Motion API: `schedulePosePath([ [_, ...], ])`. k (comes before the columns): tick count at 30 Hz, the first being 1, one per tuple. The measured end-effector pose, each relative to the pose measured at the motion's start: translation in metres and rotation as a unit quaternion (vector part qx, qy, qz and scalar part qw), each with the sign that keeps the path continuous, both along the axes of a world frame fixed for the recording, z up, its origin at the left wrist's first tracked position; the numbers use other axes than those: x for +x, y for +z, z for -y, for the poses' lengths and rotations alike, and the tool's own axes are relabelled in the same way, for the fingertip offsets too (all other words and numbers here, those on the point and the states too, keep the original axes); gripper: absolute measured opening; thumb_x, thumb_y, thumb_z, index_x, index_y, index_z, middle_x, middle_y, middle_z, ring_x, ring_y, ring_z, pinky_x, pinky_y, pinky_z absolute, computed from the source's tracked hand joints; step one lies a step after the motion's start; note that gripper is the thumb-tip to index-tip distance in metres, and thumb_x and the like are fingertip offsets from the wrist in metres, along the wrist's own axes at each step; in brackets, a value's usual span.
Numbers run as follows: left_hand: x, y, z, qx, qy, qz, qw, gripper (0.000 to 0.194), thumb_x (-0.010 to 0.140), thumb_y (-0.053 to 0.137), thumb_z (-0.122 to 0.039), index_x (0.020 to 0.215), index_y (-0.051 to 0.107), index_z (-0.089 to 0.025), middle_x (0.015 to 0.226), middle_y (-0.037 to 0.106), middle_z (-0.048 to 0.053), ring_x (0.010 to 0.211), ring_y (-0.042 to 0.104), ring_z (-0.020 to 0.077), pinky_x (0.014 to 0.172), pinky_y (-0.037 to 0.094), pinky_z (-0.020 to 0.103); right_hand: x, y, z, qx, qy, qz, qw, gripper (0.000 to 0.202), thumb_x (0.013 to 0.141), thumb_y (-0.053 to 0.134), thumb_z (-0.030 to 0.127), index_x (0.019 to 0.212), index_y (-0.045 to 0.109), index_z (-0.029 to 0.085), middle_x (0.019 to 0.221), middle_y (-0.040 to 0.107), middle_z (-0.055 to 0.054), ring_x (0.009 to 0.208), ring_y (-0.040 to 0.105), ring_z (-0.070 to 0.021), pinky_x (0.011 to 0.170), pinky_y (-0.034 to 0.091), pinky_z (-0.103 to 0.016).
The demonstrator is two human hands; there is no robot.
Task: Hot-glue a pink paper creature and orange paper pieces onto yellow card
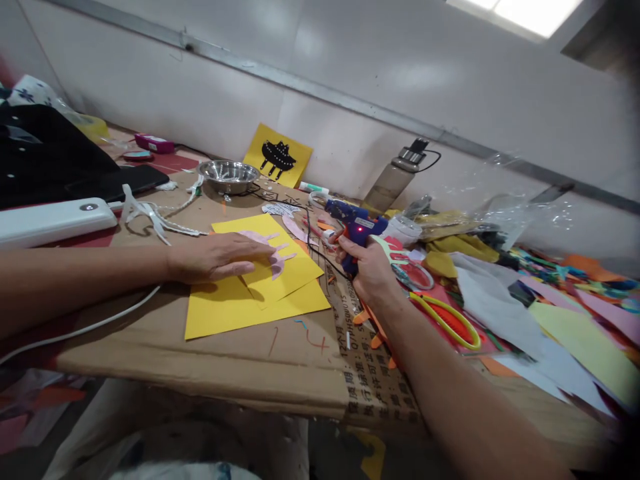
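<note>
My left hand (pixel 223 257) lies flat with its fingers stretched over a pink paper cutout (pixel 277 263). Under the cutout is a yellow sheet (pixel 300 277), overlapping a second yellow sheet (pixel 210 317). The hand covers part of the cutout, whose strips point to the right. Held up to the right of the sheets is a blue glue gun (pixel 357 230) with a lit red light. My right hand (pixel 373 267) is wrapped round its handle, and the nozzle points to the left and back, apart from the paper.
A steel bowl (pixel 227 177), a propped yellow card with a black cutout (pixel 279 160) and a grey bottle (pixel 393 183) stand at the back. Scissors (pixel 417 273) and paper scraps (pixel 585 333) crowd the right. A white power strip (pixel 55 223) and cables lie left.
</note>
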State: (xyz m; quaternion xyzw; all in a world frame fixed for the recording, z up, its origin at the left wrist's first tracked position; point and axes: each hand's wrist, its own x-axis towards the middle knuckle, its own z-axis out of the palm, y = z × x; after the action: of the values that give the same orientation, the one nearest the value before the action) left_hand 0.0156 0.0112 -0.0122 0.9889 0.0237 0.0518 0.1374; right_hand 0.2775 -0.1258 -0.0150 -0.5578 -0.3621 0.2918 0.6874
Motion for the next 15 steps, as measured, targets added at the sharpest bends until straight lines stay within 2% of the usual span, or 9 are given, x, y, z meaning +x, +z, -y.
schedulePosePath([
  [5,0.003,0.003,0.003,0.023,-0.039,-0.014,0.999,0.059,0.1,0.026,-0.054,0.143,0.048,-0.021,0.147,0.052,0.009,0.135,0.047,0.0239,0.116,0.028,0.035,-0.002,-0.005,-0.002,0.001,0.015,-0.009,1.0,0.031,0.053,0.083,0.034,0.073,0.065,0.017,0.067,0.066,0.001,0.053,0.044,-0.0074,0.049,0.034,-0.023],
  [9,0.004,0.006,0.003,-0.005,-0.025,-0.012,1.0,0.055,0.101,0.026,-0.05,0.141,0.05,-0.022,0.145,0.054,0.008,0.132,0.049,0.0217,0.114,0.032,0.033,-0.003,-0.006,-0.002,-0.011,0.02,-0.008,1.0,0.033,0.055,0.082,0.035,0.078,0.065,0.017,0.072,0.068,0.0,0.054,0.044,-0.0077,0.047,0.032,-0.023],
  [11,0.006,0.007,0.001,-0.02,0.026,0.026,0.999,0.052,0.101,0.027,-0.048,0.139,0.052,-0.022,0.145,0.054,0.007,0.132,0.049,0.0205,0.114,0.033,0.032,-0.003,-0.006,-0.002,-0.015,0.025,-0.007,1.0,0.035,0.056,0.082,0.035,0.079,0.065,0.018,0.074,0.069,-0.001,0.055,0.044,-0.0083,0.047,0.031,-0.023],
  [13,0.01,0.008,-0.005,-0.014,0.118,0.082,0.99,0.053,0.099,0.031,-0.049,0.139,0.05,-0.02,0.146,0.052,0.008,0.135,0.046,0.0213,0.114,0.033,0.033,-0.003,-0.007,-0.002,-0.016,0.027,-0.006,0.999,0.037,0.055,0.083,0.036,0.081,0.064,0.018,0.074,0.069,-0.001,0.056,0.046,-0.0092,0.048,0.032,-0.023],
  [15,0.016,0.008,-0.014,0.013,0.217,0.097,0.971,0.059,0.097,0.033,-0.051,0.142,0.045,-0.015,0.148,0.049,0.011,0.136,0.044,0.0243,0.113,0.034,0.036,-0.002,-0.007,-0.002,-0.02,0.022,-0.007,1.0,0.039,0.054,0.084,0.037,0.08,0.062,0.019,0.073,0.068,-0.001,0.056,0.047,-0.0095,0.048,0.032,-0.023],
])
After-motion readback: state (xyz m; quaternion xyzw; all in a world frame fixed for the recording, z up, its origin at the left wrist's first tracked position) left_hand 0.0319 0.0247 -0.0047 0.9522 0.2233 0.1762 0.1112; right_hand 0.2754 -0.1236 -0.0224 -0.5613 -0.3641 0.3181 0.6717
